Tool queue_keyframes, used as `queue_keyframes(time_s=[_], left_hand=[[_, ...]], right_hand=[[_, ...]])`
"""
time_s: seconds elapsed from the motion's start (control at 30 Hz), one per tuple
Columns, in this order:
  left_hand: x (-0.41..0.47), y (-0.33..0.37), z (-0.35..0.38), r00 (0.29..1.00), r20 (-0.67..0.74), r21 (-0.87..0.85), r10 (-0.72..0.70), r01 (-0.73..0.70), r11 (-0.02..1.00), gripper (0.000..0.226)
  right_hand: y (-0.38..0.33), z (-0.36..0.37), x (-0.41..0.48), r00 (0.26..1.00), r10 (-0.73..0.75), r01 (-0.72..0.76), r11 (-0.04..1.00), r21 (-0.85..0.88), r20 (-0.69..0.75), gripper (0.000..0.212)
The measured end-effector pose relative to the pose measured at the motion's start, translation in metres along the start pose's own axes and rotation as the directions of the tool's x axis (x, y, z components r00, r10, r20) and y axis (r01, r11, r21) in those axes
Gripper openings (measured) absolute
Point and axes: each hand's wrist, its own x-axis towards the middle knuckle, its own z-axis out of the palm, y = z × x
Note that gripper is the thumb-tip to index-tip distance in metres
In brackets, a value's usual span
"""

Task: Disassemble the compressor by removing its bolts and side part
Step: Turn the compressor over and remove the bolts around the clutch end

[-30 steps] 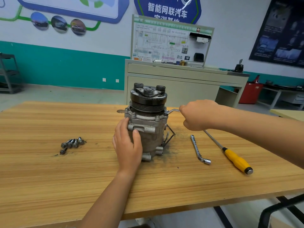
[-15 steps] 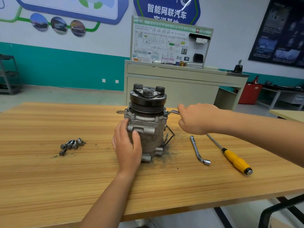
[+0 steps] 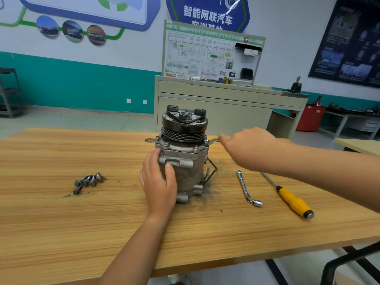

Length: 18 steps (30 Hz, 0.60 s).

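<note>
White wall with a teal lower band (image 3: 72, 83), pale grey floor (image 3: 82, 120), beige metal cabinet (image 3: 226, 112) carrying an upright wiring-diagram board (image 3: 205, 56), blue hexagonal sign (image 3: 207, 15) above, dark poster (image 3: 349, 48) at right, red bin (image 3: 310, 118), grey shelf rack (image 3: 8, 93) far left, light wood-grain desk (image 3: 82, 233) in front.

Wide gap between bolts (image 3: 88, 181) and compressor (image 3: 185, 150); L-wrench (image 3: 245, 188) and screwdriver (image 3: 292, 199) block its right

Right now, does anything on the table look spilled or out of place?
Dark grit is scattered on the table between the compressor and the L-wrench, like dirt shaken out of it. Nothing else stands out.
</note>
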Motion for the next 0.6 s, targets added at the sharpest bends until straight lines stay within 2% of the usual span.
queue_keyframes(time_s=[0.13,0.33,0.5,0.6], left_hand=[[0.0,0.0,0.0,1.0,0.005,0.002,-0.006,0.006,1.0,0.048],[0.0,-0.001,0.0,1.0,0.001,0.002,-0.006,0.006,1.0,0.045],[0.0,0.0,0.0,1.0,0.006,0.01,0.016,-0.016,1.0,0.05],[0.001,-0.003,0.002,1.0,-0.013,0.032,0.022,-0.022,0.999,0.053]], right_hand=[[-0.011,-0.001,-0.001,1.0,0.001,0.0,1.0,-0.018,0.012,0.019],[0.005,0.011,0.004,1.0,0.016,-0.015,0.999,-0.029,0.023,0.024],[0.018,0.035,0.025,0.991,0.093,-0.091,0.995,0.031,-0.091,0.038],[0.019,0.054,0.039,0.968,0.138,-0.111,0.984,0.137,-0.21,0.034]])
